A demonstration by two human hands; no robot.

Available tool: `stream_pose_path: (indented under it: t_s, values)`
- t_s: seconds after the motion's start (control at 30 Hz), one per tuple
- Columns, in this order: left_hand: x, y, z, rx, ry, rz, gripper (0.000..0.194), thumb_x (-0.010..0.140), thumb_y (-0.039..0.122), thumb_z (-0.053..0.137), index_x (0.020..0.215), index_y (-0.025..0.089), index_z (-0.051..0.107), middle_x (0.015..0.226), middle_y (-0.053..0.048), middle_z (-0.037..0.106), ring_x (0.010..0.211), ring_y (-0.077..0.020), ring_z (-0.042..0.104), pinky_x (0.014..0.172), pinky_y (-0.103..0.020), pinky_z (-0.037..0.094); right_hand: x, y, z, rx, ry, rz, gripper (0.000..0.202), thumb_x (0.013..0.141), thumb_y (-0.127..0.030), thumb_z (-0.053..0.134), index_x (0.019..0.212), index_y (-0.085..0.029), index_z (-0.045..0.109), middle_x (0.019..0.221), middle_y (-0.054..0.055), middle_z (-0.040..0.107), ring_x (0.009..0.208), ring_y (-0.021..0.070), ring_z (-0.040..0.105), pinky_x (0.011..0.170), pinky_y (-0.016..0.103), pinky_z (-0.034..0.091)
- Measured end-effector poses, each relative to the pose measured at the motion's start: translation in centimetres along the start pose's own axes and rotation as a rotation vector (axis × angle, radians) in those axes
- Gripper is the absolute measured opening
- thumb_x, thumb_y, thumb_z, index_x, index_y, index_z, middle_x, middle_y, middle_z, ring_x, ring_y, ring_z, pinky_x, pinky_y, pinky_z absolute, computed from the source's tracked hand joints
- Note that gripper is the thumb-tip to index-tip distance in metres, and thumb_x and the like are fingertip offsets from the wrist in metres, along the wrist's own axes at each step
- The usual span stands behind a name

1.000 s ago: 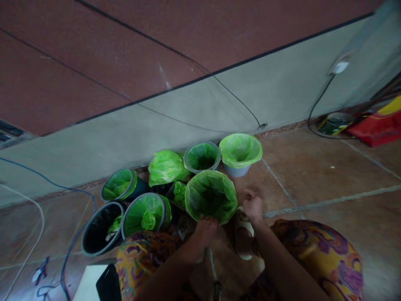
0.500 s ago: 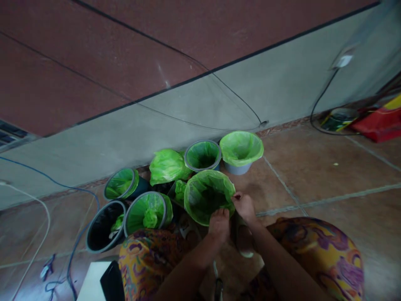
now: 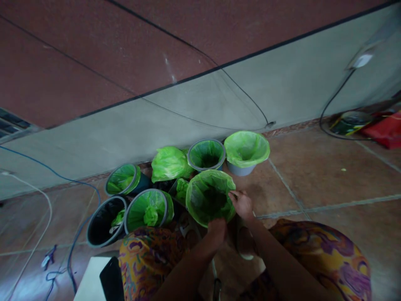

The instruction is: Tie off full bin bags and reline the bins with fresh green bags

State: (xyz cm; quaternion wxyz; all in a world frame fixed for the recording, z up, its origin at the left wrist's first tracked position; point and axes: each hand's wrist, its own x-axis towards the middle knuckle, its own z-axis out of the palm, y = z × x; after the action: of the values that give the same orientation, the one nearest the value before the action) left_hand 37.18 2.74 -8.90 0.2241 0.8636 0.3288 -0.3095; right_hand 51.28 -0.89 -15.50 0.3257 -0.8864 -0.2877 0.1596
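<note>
A bin lined with a pale green bag point(image 3: 196, 184) stands between my feet, the bag folded over its rim. My right hand point(image 3: 242, 204) pinches the bag's edge at the right side of the rim. At the near rim is my left hand point(image 3: 217, 229), closed, its fingertips hidden inside the bag. Behind this bin, a grey-rimmed bin with a green liner point(image 3: 206, 154) and a grey bin with a spread green bag point(image 3: 247, 147) stand by the wall.
Left are several bins, among them a black-lined bin point(image 3: 105, 221) and a green-lined bin point(image 3: 147, 209). A heap of green bags point(image 3: 171, 164) lies near the wall. A phone point(image 3: 112, 280) rests on a white surface. A blue cable point(image 3: 77, 236) crosses the floor.
My left hand has moved slightly down at the near rim, its fingers dipping out of sight. My right hand has shifted a little up along the bag's edge. The view has shifted slightly.
</note>
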Motion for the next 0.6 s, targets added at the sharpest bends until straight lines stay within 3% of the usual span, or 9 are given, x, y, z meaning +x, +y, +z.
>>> stream_pose_path:
  t_s: [0.07, 0.17, 0.23, 0.3, 0.37, 0.43, 0.6]
  values:
    - [-0.2, -0.3, -0.2, 0.013, 0.011, -0.037, 0.040, 0.087, 0.008, 0.044, 0.122, 0.004, 0.062, 0.119, -0.021, 0.067, 0.115, -0.0314, 0.062, 0.100, -0.046, 0.048, -0.1, 0.2, -0.2, 0.125, 0.028, -0.037, 0.041, 0.092, -0.047, 0.046, 0.094, -0.019, 0.077, 0.094, 0.009, 0.072, 0.089, 0.0194, 0.065, 0.083, 0.029, 0.048]
    - [-0.6, -0.2, -0.4, 0.014, 0.105, -0.082, 0.061, 0.084, 0.018, 0.056, 0.142, 0.003, 0.044, 0.134, -0.022, 0.058, 0.125, -0.0338, 0.054, 0.108, -0.049, 0.041, 0.2, 0.6, -0.9, 0.311, 0.225, -0.041, 0.049, 0.090, -0.054, 0.044, 0.090, -0.017, 0.076, 0.093, 0.011, 0.072, 0.099, 0.0228, 0.063, 0.092, 0.035, 0.048]
    - [-0.8, 0.1, -0.2, -0.015, 0.184, -0.054, 0.077, 0.082, 0.026, 0.062, 0.150, 0.006, 0.032, 0.143, -0.021, 0.050, 0.130, -0.0337, 0.049, 0.110, -0.050, 0.039, 0.7, 0.9, -1.2, 0.385, 0.370, 0.018, 0.052, 0.088, -0.055, 0.044, 0.096, -0.014, 0.075, 0.099, 0.015, 0.072, 0.100, 0.0247, 0.063, 0.094, 0.038, 0.048]
    - [-0.7, 0.7, 0.3, -0.050, 0.237, 0.019, 0.082, 0.083, 0.030, 0.061, 0.153, 0.010, 0.025, 0.151, -0.019, 0.043, 0.135, -0.0326, 0.044, 0.113, -0.049, 0.037, 1.4, 1.2, -1.1, 0.437, 0.408, 0.083, 0.054, 0.087, -0.054, 0.043, 0.099, -0.011, 0.074, 0.101, 0.017, 0.072, 0.095, 0.0255, 0.065, 0.090, 0.039, 0.050]
    - [-0.3, 1.3, 1.0, -0.071, 0.262, 0.088, 0.078, 0.085, 0.028, 0.057, 0.154, 0.013, 0.024, 0.154, -0.016, 0.039, 0.138, -0.0304, 0.041, 0.116, -0.047, 0.034, 1.9, 1.3, -0.5, 0.461, 0.357, 0.134, 0.053, 0.086, -0.054, 0.043, 0.097, -0.011, 0.073, 0.098, 0.017, 0.073, 0.089, 0.0255, 0.067, 0.084, 0.038, 0.051]
    - [0.5, 1.8, 1.5, -0.082, 0.239, 0.125, 0.072, 0.086, 0.024, 0.053, 0.152, 0.014, 0.027, 0.150, -0.016, 0.045, 0.136, -0.0295, 0.045, 0.114, -0.046, 0.037, 2.0, 1.3, 0.5, 0.420, 0.260, 0.134, 0.051, 0.087, -0.052, 0.042, 0.096, -0.012, 0.072, 0.096, 0.016, 0.074, 0.086, 0.0244, 0.067, 0.080, 0.035, 0.051]
    - [2.4, 1.5, 1.6, -0.153, 0.071, 0.156, 0.060, 0.084, 0.023, 0.056, 0.141, 0.016, 0.041, 0.127, -0.015, 0.064, 0.112, -0.0299, 0.063, 0.098, -0.046, 0.050, 1.4, 0.6, 3.2, 0.077, 0.074, 0.138, 0.038, 0.091, -0.029, 0.037, 0.101, -0.008, 0.067, 0.090, 0.017, 0.071, 0.080, 0.0224, 0.065, 0.072, 0.031, 0.046]
